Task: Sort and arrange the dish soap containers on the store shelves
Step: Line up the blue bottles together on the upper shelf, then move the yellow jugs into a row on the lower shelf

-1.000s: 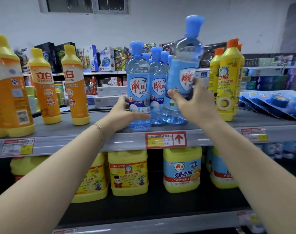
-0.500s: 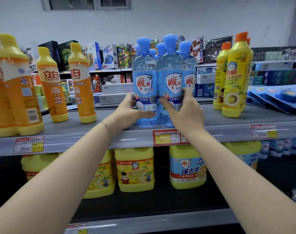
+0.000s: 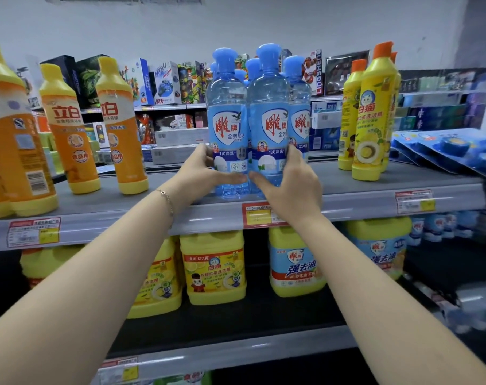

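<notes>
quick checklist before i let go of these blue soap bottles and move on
1. Left hand wrapped on the left front blue bottle: ok.
2. Right hand wrapped on the middle front blue bottle: ok.
3. Both bottles upright, labels facing out: ok.
4. Bases fully on the upper shelf: cannot tell, hands cover them.
5. Front row flush: not ok, the right blue bottle sits further back.
6. Gap to the yellow bottles: ok.

left arm: bare, reaching up and forward, thin bracelet [image 3: 166,200] at wrist | left hand [image 3: 205,173]: fingers curled, thumb pointing right | right arm: bare, reaching forward from lower right | right hand [image 3: 289,182]: fingers curled, thumb pointing left | thumb tips nearly meet
</notes>
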Tool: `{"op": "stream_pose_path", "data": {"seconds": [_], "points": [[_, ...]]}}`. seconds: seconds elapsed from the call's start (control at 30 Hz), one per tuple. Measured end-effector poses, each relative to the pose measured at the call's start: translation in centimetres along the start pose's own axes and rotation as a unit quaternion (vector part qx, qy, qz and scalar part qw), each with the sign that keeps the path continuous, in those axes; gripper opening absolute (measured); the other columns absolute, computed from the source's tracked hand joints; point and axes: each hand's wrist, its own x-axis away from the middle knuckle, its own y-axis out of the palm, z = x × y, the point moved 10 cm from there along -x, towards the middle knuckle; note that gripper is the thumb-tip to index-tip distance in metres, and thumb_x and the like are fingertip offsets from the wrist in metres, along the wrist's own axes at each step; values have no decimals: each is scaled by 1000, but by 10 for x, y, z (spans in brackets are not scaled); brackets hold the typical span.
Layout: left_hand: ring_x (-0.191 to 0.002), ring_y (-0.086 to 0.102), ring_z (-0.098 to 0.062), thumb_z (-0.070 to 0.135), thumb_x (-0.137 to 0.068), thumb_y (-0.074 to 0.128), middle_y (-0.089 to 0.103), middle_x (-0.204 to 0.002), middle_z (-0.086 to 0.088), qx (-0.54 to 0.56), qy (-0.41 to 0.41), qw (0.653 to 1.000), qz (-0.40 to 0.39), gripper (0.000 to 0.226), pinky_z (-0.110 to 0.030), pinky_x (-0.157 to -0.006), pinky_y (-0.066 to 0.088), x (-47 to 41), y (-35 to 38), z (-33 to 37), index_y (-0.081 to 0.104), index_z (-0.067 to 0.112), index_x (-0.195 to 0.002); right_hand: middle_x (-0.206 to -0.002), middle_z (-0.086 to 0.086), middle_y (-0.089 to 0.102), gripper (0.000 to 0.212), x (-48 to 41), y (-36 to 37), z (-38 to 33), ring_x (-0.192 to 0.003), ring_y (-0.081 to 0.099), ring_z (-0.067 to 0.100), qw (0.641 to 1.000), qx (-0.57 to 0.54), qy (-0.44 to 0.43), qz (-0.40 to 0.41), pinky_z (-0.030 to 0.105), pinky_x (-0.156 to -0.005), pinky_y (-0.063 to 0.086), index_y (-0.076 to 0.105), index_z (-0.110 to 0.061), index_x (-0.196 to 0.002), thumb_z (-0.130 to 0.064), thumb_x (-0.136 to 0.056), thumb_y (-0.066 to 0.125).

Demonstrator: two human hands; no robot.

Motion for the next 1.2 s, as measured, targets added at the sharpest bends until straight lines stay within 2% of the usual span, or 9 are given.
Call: {"op": "stream_pose_path", "data": {"seconds": [0.17, 0.27, 0.37, 0.5, 0.63, 0.77, 0.93, 1.0, 1.2], "points": [[-82, 59, 0, 27, -63, 89, 57, -102, 4, -25, 49, 996, 66, 71, -9, -56, 49, 9, -7, 13, 39, 12, -112, -135, 10, 52, 89, 6, -3, -3, -120, 51, 28, 1000, 1, -1, 5, 43, -88, 51, 32, -4, -141, -67, -82, 53], [-88, 54, -19, 35, -75, 80, 51, -103, -7, -73, 137, 973, 171, 57, -25, -72, 51, 25, -25, 29, 38, 12, -106, -123, 5, 54, 68, 5, -14, 0, -111, 51, 21, 992, -121, 7, 24, 41, -86, 50, 38, -9, -133, -53, -85, 60], [-77, 44, -25, 24, -82, 73, 47, -91, -11, -129, 231, 935, 234, 36, -29, -68, 42, 45, -30, 49, 42, 9, -95, -105, -1, 52, 45, 1, -35, 4, -96, 52, 16, 984, -172, 1, 52, 32, -79, 49, 47, -10, -119, -38, -87, 63], [-67, 39, -19, 10, -82, 66, 46, -80, -5, -201, 318, 907, 190, 23, -21, -60, 36, 62, -4, 75, 43, 11, -86, -96, -1, 54, 27, -2, -58, 7, -90, 53, 16, 989, -137, -34, 53, 30, -77, 47, 56, -5, -107, -20, -86, 64], [-68, 46, -19, 14, -80, 66, 49, -80, 3, -308, 371, 873, 69, 18, -34, -59, 46, 78, 48, 89, 48, 14, -85, -88, 7, 60, 17, 15, -67, -15, -81, 55, 21, 990, -78, -109, 47, 32, -69, 47, 61, -3, -97, -16, -85, 60], [-64, 47, -19, 19, -79, 65, 54, -78, -1, -391, 406, 822, 79, 14, -31, -48, 44, 107, 73, 73, 55, 11, -83, -81, 8, 60, 11, 61, -55, -29, -76, 57, 25, 988, -54, -142, 24, 41, -63, 48, 62, -5, -86, -13, -85, 55], [-59, 45, -8, 27, -86, 52, 58, -78, 4, -389, 374, 841, 32, 12, -14, -48, 32, 133, 92, 8, 56, 16, -85, -85, 6, 63, 10, 114, -23, -11, -77, 59, 22, 986, -113, -120, -40, 35, -64, 51, 64, -7, -91, -11, -84, 58], [-55, 51, -12, 30, -84, 49, 58, -77, 3, -388, 329, 861, -1, 16, -17, -46, 35, 134, 105, -26, 57, 17, -88, -86, 4, 63, 13, 134, 1, 3, -77, 59, 22, 986, -101, -99, -87, 34, -61, 51, 63, -10, -94, -14, -83, 58], [-95, 62, -24, 38, -89, 58, 59, -115, -2, -306, 38, 949, -67, 45, -34, -71, 51, 100, 146, -142, 36, 24, -127, -125, 10, 50, 45, 173, 67, 95, -115, 49, 30, 974, -37, 74, -209, 34, -89, 44, 50, -13, -127, -22, -85, 60]]}}
